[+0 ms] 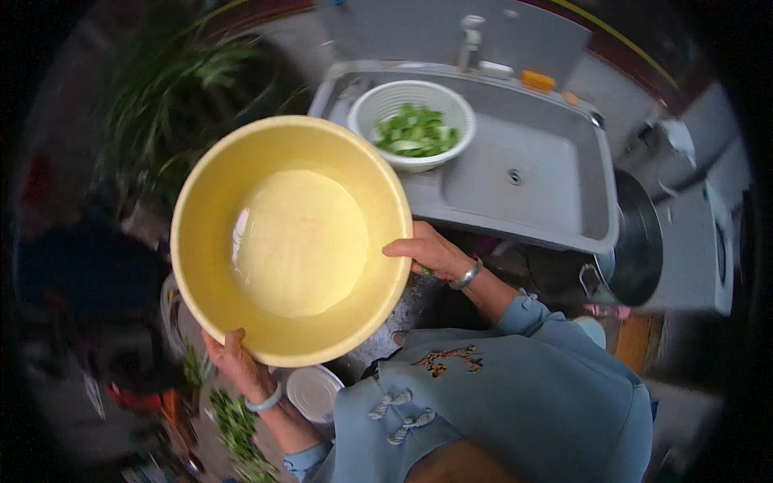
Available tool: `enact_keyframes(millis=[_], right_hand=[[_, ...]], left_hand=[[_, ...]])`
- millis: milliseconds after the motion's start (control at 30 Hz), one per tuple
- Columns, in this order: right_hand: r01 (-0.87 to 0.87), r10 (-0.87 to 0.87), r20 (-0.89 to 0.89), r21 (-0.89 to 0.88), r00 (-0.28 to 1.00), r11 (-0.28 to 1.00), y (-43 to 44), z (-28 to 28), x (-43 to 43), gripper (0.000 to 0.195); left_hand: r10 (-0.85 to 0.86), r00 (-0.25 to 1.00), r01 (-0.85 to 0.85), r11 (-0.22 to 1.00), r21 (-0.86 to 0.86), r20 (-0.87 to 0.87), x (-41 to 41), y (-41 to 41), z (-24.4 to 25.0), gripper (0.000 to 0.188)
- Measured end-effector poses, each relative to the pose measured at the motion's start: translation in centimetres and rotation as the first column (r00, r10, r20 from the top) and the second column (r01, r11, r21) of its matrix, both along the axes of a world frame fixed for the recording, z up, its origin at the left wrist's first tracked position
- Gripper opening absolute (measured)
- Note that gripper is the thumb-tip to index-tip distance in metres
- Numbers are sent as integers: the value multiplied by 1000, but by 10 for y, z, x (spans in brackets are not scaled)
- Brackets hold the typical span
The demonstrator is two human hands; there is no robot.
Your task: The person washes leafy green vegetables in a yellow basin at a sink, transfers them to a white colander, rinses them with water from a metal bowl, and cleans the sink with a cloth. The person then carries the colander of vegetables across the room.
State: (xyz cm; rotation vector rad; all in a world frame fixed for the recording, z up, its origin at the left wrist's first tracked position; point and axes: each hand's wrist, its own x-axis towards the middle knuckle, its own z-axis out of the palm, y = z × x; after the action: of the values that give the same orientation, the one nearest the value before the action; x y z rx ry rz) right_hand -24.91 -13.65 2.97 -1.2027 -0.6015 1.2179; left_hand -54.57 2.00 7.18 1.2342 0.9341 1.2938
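Both my hands hold a large yellow plastic basin (302, 241) by its rim, its open side facing up toward me. My left hand (235, 362) grips the near left part of the rim with the thumb over it. On the right side, my right hand (432, 250) has its thumb inside the rim and its fingers underneath. A scrap of green leaf (426, 270) shows by my right fingers. The basin looks bare apart from a shine on its inner wall. Beyond it, a white plastic colander (462, 121) with cut leafy greens (416, 133) rests on the sink's left part.
The grey sink (513, 145) has a drain and a faucet (471, 42) at its back edge, near an orange object (537, 81). At right stand a large metal pot (634, 241) and a white appliance (694, 253). Loose greens (235, 422) and a round pale lid (314, 392) lie lower left.
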Motion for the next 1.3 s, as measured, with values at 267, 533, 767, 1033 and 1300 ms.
enact_keyframes(millis=[267, 533, 767, 1033, 1300], right_hand=[[620, -629, -49, -125, 776, 775, -204, 13, 140, 17], [807, -848, 136, -416, 512, 420, -316, -51, 246, 17], [770, -805, 242, -527, 541, 360, -323, -138, 298, 23], [661, -742, 198, -634, 641, 402, -301, -194, 298, 29], [914, -336, 853, -340, 399, 223, -311, -166, 292, 53]], left_hand=[[-598, 797, 601, 799, -22, 86, 220, -61, 30, 48], [-452, 891, 342, 709, -617, -25, 322, -12, -105, 68], [-558, 822, 457, 531, -714, 111, 376, 11, -155, 63], [-450, 865, 438, 464, -770, 220, 397, 20, -165, 31], [-646, 762, 509, 561, -653, 40, 402, -26, -126, 24]])
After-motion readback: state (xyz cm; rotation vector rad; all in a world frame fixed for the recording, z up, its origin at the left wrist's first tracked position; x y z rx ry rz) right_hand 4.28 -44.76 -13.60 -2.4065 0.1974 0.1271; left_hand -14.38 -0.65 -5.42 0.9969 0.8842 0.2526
